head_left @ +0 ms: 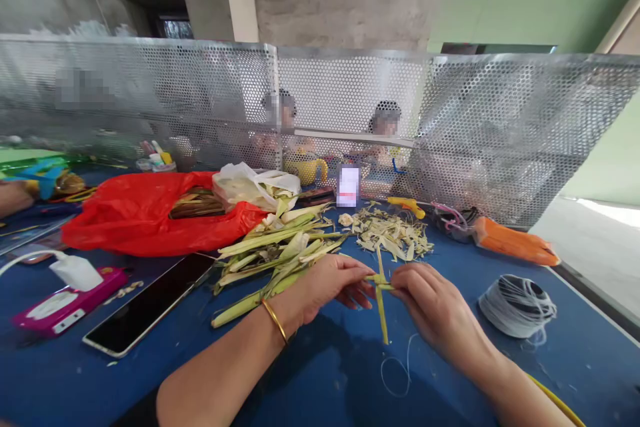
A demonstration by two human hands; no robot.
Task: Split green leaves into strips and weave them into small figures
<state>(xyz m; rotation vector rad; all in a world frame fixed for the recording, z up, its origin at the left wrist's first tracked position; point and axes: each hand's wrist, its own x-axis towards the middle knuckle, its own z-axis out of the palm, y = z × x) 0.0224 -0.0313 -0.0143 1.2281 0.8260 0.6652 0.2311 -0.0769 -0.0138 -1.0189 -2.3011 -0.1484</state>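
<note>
Between my two hands is a small cross of pale green plant strips [381, 312], one strip upright and others crossing it sideways. My left hand [333, 280], with a gold bangle at the wrist, pinches the left end of the crosspiece. On the right end, my right hand [425, 290] has thumb and fingers closed. A thin clear thread [409, 370] curls on the blue table below the cross. Left of my left hand lies a heap of long green-yellow stalks or husk leaves [280, 253]. Beyond my hands is a pile of small plant scraps [393, 233].
On the left are a red plastic bag [135, 213], a black-screened phone [153, 300] and a magenta power strip [70, 300]. At right stand a thread spool [517, 307] and an orange packet [515, 241]. A perforated metal screen [350, 90] closes the far side, people behind it.
</note>
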